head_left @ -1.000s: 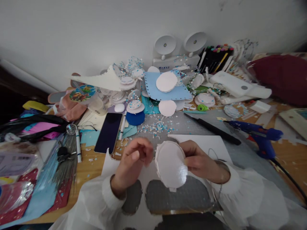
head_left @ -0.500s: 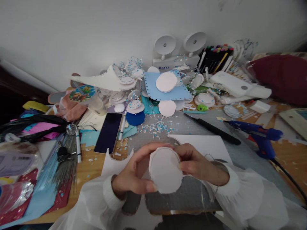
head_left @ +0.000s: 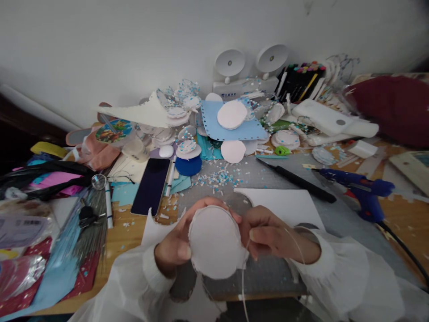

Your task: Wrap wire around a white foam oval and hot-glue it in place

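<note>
My left hand (head_left: 174, 247) is closed around the left and far edge of a white paper disc (head_left: 214, 241). The disc is round and rough-edged, and its flat face is tilted up towards me. Just right of it, my right hand (head_left: 268, 235) pinches a thin pale strand (head_left: 243, 286) between thumb and fingers. The strand hangs below the table edge, and whether it is thread or glue I cannot tell. A small white flap shows at the disc's lower right rim. Beneath my hands lies cut white paper (head_left: 284, 203) on a grey cutting mat (head_left: 258, 275).
A blue glue gun (head_left: 362, 185) and a black-handled craft knife (head_left: 298, 181) lie at right. Left stands a phone (head_left: 151, 185) beside a white marker (head_left: 170, 179). Behind are a blue paper sheet (head_left: 211, 125), several layered paper flowers (head_left: 187, 147) and a twin-head lamp (head_left: 246, 85).
The white disc has moved slightly left and nearer, facing me more fully. My right hand has let go of its edge and now pinches the strand beside it.
</note>
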